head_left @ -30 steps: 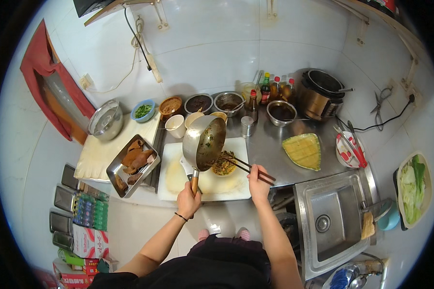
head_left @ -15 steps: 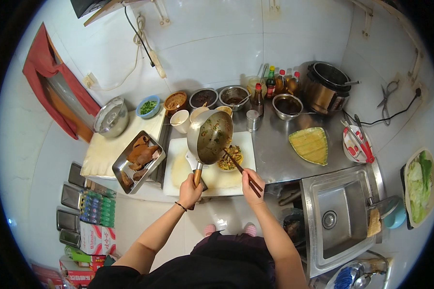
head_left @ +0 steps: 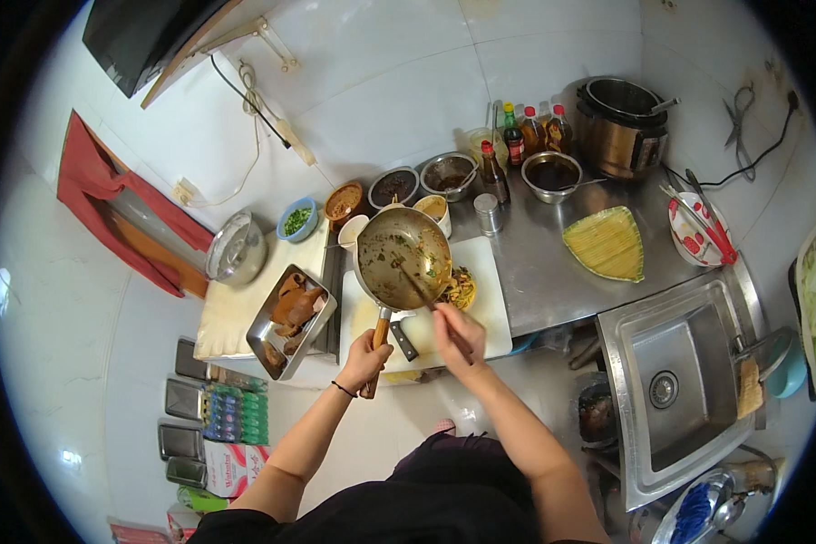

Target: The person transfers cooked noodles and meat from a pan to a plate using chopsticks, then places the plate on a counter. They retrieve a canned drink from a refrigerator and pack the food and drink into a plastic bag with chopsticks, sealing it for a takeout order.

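My left hand (head_left: 364, 359) grips the wooden handle of a metal pan (head_left: 385, 263), which is tilted over a white cutting board (head_left: 490, 319). Bits of green and some sauce cling inside the pan. My right hand (head_left: 459, 335) is closed on dark chopsticks (head_left: 416, 286), whose tips reach into the pan. Mixed food with yellow and green pieces (head_left: 461, 288) lies on the board by the pan's right side, partly covered by it. A knife with a black handle (head_left: 404, 341) rests on the board below the pan.
A metal tray of braised meat (head_left: 261, 342) stands to the left. Along the back are bowls, sauce bottles (head_left: 514, 136) and an electric cooker (head_left: 621, 131). A woven yellow mat (head_left: 605, 245) lies on the steel counter, with a sink (head_left: 603, 358) at the right.
The pan has turned so its inside shows more fully. My right hand has brought the chopsticks left, from the food on the board into the pan. The whole view has shifted.
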Tool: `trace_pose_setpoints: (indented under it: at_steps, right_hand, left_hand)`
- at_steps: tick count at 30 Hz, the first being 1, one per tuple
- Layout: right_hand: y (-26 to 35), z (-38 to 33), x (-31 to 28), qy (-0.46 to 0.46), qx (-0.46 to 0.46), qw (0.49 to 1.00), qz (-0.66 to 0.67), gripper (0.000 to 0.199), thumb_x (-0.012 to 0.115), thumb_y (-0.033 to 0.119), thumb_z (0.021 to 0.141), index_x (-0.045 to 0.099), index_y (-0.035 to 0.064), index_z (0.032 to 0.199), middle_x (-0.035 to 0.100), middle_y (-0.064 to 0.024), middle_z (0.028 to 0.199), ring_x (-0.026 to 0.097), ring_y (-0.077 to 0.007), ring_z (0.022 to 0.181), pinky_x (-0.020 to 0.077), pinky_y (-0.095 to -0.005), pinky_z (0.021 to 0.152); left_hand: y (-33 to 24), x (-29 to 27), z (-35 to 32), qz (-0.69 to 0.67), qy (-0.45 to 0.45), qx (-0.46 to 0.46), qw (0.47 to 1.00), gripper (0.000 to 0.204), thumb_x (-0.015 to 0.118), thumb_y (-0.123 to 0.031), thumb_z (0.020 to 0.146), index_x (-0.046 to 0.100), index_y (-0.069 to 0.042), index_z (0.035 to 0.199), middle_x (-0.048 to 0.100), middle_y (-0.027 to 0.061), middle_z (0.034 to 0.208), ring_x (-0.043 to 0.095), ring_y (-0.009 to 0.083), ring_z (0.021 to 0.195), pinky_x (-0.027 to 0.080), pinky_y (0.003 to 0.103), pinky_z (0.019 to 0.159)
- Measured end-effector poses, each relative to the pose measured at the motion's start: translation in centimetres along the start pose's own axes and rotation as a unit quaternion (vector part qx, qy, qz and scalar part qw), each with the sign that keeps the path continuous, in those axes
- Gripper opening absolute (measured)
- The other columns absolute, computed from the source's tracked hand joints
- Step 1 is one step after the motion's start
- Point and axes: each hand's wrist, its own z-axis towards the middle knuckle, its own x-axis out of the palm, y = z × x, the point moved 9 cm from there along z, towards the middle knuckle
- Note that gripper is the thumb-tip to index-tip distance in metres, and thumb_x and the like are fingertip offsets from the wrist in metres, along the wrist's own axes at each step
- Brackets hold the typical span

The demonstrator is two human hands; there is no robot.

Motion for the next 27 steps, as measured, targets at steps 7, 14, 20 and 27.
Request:
trace_pose_setpoints:
  at_steps: [7, 14, 20, 27]
  right_hand:
    - [-2.4, 0.4, 1.1, -0.004, -0.001, 0.994, -0.109, 0.007, 0.056, 0.016, 0.08, 0.058, 0.0094, 0.079, 0.059, -0.0099, 0.064, 0.057, -0.0283, 0.061, 0.046, -0.0386, 0.056]
    - [2.2, -0.5, 5.2, 0.053, -0.026, 0.996, 0.063, 0.01, 0.058, 0.016, 0.08, 0.06, 0.0078, 0.086, 0.06, -0.0098, 0.068, 0.06, -0.0246, 0.062, 0.0477, -0.0345, 0.056]
    - [-0.7, 1.0, 4.0, -0.014, 0.002, 0.998, -0.067, 0.009, 0.055, 0.013, 0.08, 0.056, 0.0055, 0.077, 0.06, -0.0109, 0.067, 0.058, -0.028, 0.061, 0.0466, -0.0373, 0.056]
    - [2.2, -0.1, 5.8, 0.037, -0.032, 0.996, 0.068, 0.01, 0.056, 0.014, 0.08, 0.06, 0.0058, 0.085, 0.061, -0.0118, 0.071, 0.06, -0.0288, 0.069, 0.0475, -0.0373, 0.061]
  left_hand:
    - [0.1, -0.3, -0.7, -0.054, 0.046, -0.042, 0.997, 0.013, 0.056, -0.011, 0.079, 0.046, -0.006, 0.085, 0.046, -0.0009, 0.063, 0.043, 0.0076, 0.05, 0.038, 0.023, 0.046]
    - [1.1, -0.7, -0.7, -0.041, 0.066, -0.035, 0.996, 0.013, 0.056, -0.012, 0.079, 0.046, -0.007, 0.085, 0.045, -0.0017, 0.064, 0.042, 0.0075, 0.05, 0.037, 0.022, 0.046]
    - [0.7, -0.8, -1.6, -0.022, 0.069, -0.042, 0.997, 0.013, 0.056, -0.012, 0.079, 0.046, -0.008, 0.085, 0.046, -0.0011, 0.066, 0.043, 0.0076, 0.053, 0.038, 0.022, 0.047]
    - [0.0, -0.8, -1.6, -0.059, 0.085, -0.034, 0.994, 0.013, 0.057, -0.012, 0.079, 0.046, -0.008, 0.083, 0.047, -0.0005, 0.065, 0.044, 0.0077, 0.051, 0.038, 0.021, 0.045]
